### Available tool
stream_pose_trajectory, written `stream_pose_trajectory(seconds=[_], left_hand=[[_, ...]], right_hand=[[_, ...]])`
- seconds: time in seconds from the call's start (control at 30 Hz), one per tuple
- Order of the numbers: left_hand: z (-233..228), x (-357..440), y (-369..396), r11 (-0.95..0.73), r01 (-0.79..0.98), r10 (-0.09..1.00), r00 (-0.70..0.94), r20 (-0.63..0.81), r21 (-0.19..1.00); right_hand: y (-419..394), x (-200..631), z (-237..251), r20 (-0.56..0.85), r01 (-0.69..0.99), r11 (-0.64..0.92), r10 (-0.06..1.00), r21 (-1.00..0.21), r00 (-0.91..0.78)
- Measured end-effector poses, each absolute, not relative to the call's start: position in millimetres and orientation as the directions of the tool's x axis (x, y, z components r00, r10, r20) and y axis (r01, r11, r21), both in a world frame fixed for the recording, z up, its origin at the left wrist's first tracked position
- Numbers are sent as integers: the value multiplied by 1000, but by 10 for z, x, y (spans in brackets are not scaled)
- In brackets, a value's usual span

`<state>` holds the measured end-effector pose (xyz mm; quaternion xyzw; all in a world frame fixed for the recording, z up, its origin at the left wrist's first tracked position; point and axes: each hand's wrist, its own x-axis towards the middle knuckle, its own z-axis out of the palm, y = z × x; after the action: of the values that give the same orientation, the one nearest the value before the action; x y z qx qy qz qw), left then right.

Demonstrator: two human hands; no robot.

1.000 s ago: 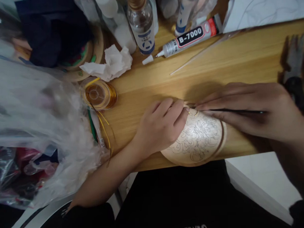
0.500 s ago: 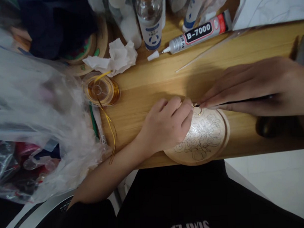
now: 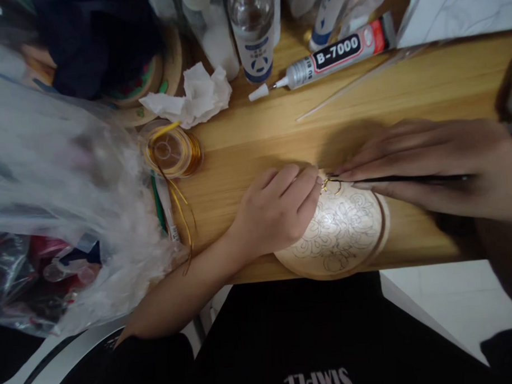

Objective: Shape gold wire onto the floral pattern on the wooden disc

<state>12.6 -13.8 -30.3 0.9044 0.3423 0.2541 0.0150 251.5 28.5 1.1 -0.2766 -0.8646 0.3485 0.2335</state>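
A round pale disc [image 3: 345, 233] with a swirling pattern drawn in dark lines lies near the table's front edge. On its upper part is a small curl of gold wire [image 3: 332, 185]. My left hand [image 3: 277, 211] rests over the disc's left side, fingers curled and closed, their tips at the wire's left end; the exact pinch is hidden. From the right, my right hand [image 3: 427, 163] grips slim dark tweezers [image 3: 415, 178] between thumb and fingers. The tips of the tweezers are at the gold curl, too small to tell whether they clasp it.
A spool of gold wire [image 3: 170, 150] stands left, its loose end trailing forward. Behind are crumpled tissue [image 3: 198, 96], a labelled bottle [image 3: 254, 41] and a B-7000 glue tube [image 3: 339, 53] with a thin stick [image 3: 332, 97] nearby. Plastic bags [image 3: 71, 181] crowd the left side.
My right hand has shifted slightly down and toward me, drawing back a little from my left fingers. More of the gold curl shows now. My left hand has hardly moved.
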Motion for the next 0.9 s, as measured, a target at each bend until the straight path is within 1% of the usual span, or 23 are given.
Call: stream_pose_trajectory(seconds=[0.07, 0.13, 0.33, 0.5, 0.77, 0.9], left_hand=[[-294, 120, -126, -772, 612, 615, 650, 447, 173], [-288, 119, -118, -773, 610, 614, 651, 446, 175], [-278, 131, -124, -741, 612, 667, 624, 406, 276], [-289, 136, -131, -705, 616, 708, 580, 403, 352], [-286, 142, -132, -704, 621, 708, 579, 405, 345], [-277, 148, -127, -714, 623, 697, 585, 415, 320]], right_hand=[[274, 2502, 13, 212, 318, 592, 655, -741, -725], [269, 2490, 22, 203, 320, 584, 658, -746, -725], [273, 2464, 16, 219, 307, 588, 656, -748, -722], [265, 2456, -18, 217, 304, 574, 666, -760, -714], [215, 2436, 17, 178, 329, 521, 703, -787, -688], [213, 2435, -5, 191, 312, 515, 708, -799, -680]])
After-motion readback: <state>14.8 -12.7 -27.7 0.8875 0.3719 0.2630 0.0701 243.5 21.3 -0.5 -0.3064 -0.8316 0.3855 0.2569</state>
